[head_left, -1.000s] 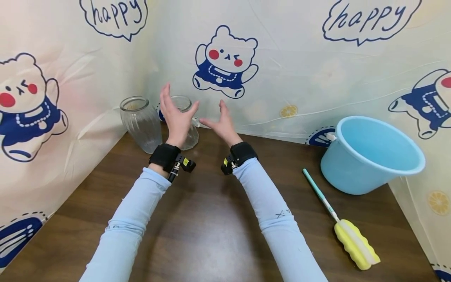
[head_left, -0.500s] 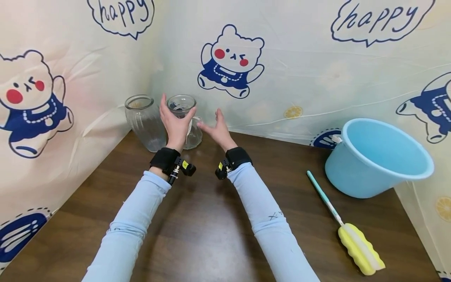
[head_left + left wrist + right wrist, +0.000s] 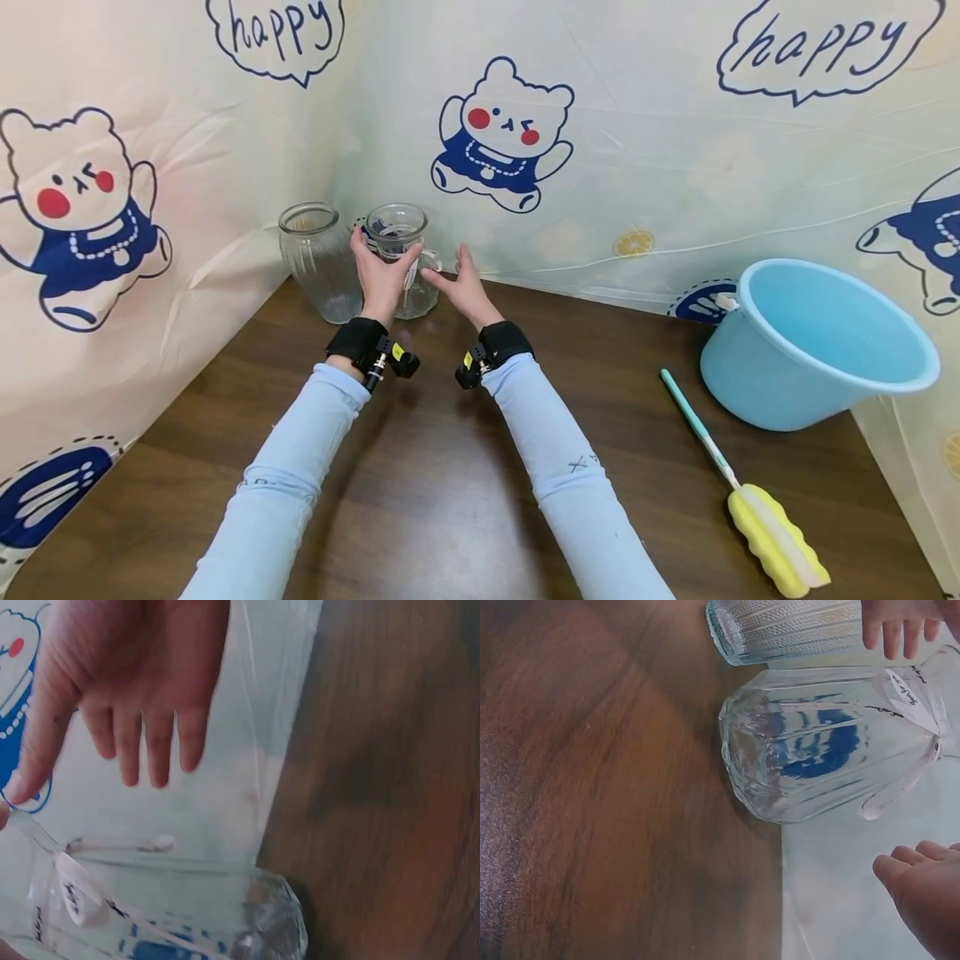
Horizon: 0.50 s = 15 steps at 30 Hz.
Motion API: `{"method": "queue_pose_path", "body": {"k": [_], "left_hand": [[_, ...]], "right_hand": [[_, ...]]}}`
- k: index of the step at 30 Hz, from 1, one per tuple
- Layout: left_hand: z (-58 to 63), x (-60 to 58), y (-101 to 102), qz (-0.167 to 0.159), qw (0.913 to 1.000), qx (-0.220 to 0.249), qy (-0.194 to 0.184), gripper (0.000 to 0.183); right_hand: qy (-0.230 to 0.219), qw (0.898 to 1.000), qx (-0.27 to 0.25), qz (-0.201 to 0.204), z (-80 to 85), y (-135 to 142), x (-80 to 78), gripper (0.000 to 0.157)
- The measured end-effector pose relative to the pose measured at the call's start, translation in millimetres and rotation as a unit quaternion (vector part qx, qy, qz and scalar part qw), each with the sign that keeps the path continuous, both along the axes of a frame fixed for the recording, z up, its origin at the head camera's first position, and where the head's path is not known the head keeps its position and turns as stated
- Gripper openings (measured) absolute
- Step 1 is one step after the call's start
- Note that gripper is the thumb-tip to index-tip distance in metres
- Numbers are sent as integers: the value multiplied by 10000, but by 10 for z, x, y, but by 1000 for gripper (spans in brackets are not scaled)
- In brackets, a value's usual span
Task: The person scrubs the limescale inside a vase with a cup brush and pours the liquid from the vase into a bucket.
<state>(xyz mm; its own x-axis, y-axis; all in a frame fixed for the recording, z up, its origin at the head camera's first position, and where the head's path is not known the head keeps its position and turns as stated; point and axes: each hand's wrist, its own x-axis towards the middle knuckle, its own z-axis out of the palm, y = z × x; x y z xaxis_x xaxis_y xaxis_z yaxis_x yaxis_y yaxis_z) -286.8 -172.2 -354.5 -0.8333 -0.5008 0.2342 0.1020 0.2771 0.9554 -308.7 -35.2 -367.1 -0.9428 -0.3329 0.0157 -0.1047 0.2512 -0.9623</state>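
In the head view, a clear glass vase (image 3: 422, 296) with a flared rim stands upright at the back left. A white ribbon with dark lettering (image 3: 909, 701) is tied around its neck. My left hand (image 3: 381, 282) is at its near left side, thumb and fingers spread, overlapping the vase in this view. To the right is my right hand (image 3: 468, 292), its fingers extended and its thumb pointing at the vase; the right wrist view shows a gap between this hand and the glass. Both hands are empty. Left of them stands a taller ribbed glass vase (image 3: 321, 267).
A light blue bucket (image 3: 772, 367) sits at the back right of the brown wooden table (image 3: 450, 500). In front of it lies a sponge brush (image 3: 772, 533) with a yellow and white head and a teal handle. A printed curtain (image 3: 637, 150) hangs close behind the vases.
Both hands have come down from above, the left from near rim height to the ribboned vase's side. The right hand has drawn in nearer to it. The head view has turned slightly left.
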Motion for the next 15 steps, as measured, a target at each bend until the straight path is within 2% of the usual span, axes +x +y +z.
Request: {"method": "queue_pose_path", "body": {"k": [6, 15], "left_hand": [[-88, -66, -76, -197, 9994, -213, -204, 99], [-210, -198, -192, -724, 9946, -510, -543, 96]], "right_hand": [[-55, 9999, 75, 55, -20, 14, 18, 94], [-254, 9994, -57, 234, -104, -3, 19, 87]]}}
